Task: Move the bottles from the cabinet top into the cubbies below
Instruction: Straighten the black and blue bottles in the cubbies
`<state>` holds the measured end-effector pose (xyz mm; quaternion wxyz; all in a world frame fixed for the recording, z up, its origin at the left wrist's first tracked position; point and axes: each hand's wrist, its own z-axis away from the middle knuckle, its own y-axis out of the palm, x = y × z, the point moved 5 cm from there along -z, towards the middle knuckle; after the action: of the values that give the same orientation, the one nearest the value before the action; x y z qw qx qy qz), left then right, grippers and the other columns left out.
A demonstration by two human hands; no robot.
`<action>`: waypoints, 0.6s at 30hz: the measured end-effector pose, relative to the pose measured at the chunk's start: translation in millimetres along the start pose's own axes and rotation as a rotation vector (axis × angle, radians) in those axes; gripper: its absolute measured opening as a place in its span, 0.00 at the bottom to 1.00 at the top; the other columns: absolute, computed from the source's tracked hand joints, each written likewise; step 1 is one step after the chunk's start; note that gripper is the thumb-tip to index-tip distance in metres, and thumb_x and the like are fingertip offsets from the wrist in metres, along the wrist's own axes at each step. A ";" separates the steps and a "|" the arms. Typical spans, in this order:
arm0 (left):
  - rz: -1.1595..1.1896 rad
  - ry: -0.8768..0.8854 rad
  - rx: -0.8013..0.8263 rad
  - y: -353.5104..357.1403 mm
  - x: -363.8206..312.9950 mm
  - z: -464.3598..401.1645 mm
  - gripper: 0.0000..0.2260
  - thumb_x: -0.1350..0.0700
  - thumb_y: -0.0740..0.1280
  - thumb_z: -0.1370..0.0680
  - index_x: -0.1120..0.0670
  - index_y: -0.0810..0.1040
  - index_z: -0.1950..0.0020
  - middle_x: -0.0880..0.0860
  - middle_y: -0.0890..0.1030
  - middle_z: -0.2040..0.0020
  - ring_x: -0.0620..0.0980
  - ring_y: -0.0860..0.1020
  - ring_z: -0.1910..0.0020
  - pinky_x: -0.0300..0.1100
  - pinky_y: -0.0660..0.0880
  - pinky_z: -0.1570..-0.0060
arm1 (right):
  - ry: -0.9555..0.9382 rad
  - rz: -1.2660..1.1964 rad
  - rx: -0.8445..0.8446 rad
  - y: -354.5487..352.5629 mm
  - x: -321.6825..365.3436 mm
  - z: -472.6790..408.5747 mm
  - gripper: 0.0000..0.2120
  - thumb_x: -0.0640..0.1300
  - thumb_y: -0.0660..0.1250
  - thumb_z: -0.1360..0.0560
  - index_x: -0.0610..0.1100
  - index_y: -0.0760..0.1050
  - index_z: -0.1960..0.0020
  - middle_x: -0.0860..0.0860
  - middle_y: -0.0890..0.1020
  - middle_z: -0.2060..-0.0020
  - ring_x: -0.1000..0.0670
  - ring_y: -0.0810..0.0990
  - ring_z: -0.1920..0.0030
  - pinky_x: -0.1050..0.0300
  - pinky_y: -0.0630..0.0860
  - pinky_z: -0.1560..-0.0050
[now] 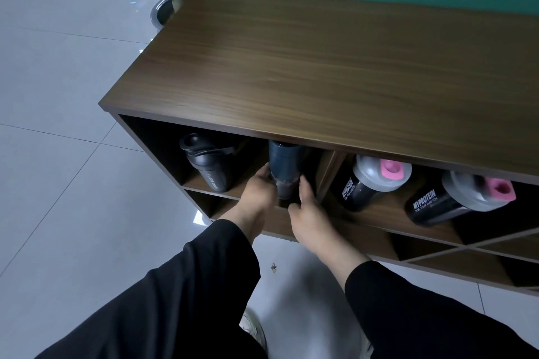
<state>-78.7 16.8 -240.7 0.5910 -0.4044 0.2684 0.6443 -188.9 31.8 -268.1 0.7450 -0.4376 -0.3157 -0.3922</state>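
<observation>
Fingers (pixel 303 183) of both hands are wrapped round the base of a dark blue bottle (pixel 284 165), left hand (pixel 259 191) and right hand (pixel 306 208) on either side, bottle inside the upper left cubby (pixel 163 143) beside a black sport bottle (pixel 208 165). Two Myprotein shakers (pixel 370 181) sit next door under the cabinet top (pixel 320 67).

The cabinet top (pixel 335 67) is bare wood. In the upper row, the left cubby (pixel 204 181) holds a black bottle (pixel 211 167) and a blue bottle (pixel 284 169); the right cubby (pixel 388 213) holds two black shakers (pixel 363 183) (pixel 446 201) with pink caps.
</observation>
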 end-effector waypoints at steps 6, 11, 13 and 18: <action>0.083 -0.156 -0.163 -18.1 12.4 -1.2 0.12 0.64 0.58 0.21 0.56 0.78 0.43 0.56 0.80 0.49 0.55 0.76 0.52 0.47 0.74 0.45 | 0.126 0.102 0.009 5.7 -12.2 -0.1 0.31 0.41 0.56 0.19 0.46 0.50 0.19 0.40 0.78 0.37 0.43 0.79 0.49 0.53 0.74 0.50; 0.165 -0.227 -0.161 -34.5 12.7 4.4 0.15 0.67 0.55 0.18 0.55 0.70 0.62 0.55 0.72 0.62 0.51 0.72 0.62 0.49 0.73 0.53 | 0.159 0.105 0.108 12.9 -11.9 11.4 0.21 0.39 0.57 0.19 0.35 0.67 0.27 0.41 0.76 0.33 0.41 0.74 0.33 0.56 0.69 0.36; 0.219 -0.235 -0.154 -44.0 10.2 8.0 0.11 0.64 0.55 0.17 0.56 0.73 0.55 0.55 0.75 0.60 0.50 0.74 0.62 0.47 0.74 0.54 | 0.142 0.088 0.129 16.0 -9.8 16.3 0.21 0.40 0.57 0.19 0.37 0.69 0.27 0.43 0.76 0.32 0.44 0.75 0.32 0.60 0.69 0.39; 0.225 -0.237 -0.179 -82.2 12.5 20.1 0.07 0.59 0.59 0.18 0.58 0.77 0.48 0.58 0.82 0.53 0.57 0.80 0.54 0.51 0.77 0.48 | 0.039 0.093 0.140 24.9 -3.1 24.0 0.16 0.43 0.60 0.19 0.35 0.77 0.38 0.38 0.82 0.41 0.40 0.80 0.38 0.50 0.74 0.38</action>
<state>-2.0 53.1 -229.7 0.5044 -0.3441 0.1817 0.7708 -172.1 62.1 -270.6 0.7972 -0.3909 -0.3071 -0.3425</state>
